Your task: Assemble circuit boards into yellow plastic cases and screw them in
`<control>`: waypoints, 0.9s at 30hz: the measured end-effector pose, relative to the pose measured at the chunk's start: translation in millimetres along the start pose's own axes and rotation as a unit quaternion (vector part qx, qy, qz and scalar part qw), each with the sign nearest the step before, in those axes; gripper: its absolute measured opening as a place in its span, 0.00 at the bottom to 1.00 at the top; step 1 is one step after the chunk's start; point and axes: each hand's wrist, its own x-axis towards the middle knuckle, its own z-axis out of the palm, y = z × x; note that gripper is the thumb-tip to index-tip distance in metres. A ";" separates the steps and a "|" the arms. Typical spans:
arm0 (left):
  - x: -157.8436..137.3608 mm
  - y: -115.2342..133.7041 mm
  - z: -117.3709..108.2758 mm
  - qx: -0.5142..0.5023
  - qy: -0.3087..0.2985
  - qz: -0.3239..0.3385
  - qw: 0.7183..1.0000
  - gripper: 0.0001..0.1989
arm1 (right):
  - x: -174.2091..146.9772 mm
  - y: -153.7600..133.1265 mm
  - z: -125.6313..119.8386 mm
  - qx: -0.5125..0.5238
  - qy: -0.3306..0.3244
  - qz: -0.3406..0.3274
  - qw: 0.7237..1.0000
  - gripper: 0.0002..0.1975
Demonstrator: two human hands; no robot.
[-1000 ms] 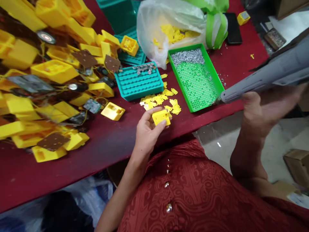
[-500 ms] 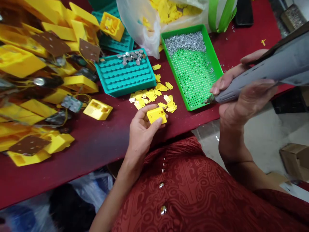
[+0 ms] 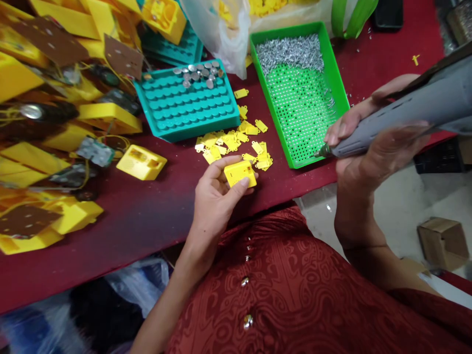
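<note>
Between the thumb and fingers of my left hand (image 3: 217,191) is a small yellow plastic housing (image 3: 240,175), held over the table's front edge. My right hand (image 3: 372,142) is wrapped around a grey electric screwdriver (image 3: 401,118). The bit of that tool points left, over the near right corner of a green perforated tray (image 3: 295,113). Silver screws (image 3: 291,51) are heaped at the tray's far end, and many stand in its holes. Small yellow plastic tabs (image 3: 230,141) lie scattered just beyond my left hand.
A teal ridged tray (image 3: 188,105) holds round metal discs. To the left, yellow housings with wires and brown boards are piled up, and a single yellow housing (image 3: 142,162) lies apart. A plastic bag (image 3: 228,39) with yellow parts stands behind. A black phone (image 3: 388,14) lies at the back right.
The view has shifted slightly, so the table items appear a little displaced. Both hands keep their grips, the housing in the left and the screwdriver in the right, at nearly the same places.
</note>
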 end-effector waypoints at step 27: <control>-1.0 6.8 -2.3 -0.073 -0.019 -0.040 0.996 0.23 | -0.7 -0.4 -0.3 -0.151 0.024 -0.031 0.988 0.32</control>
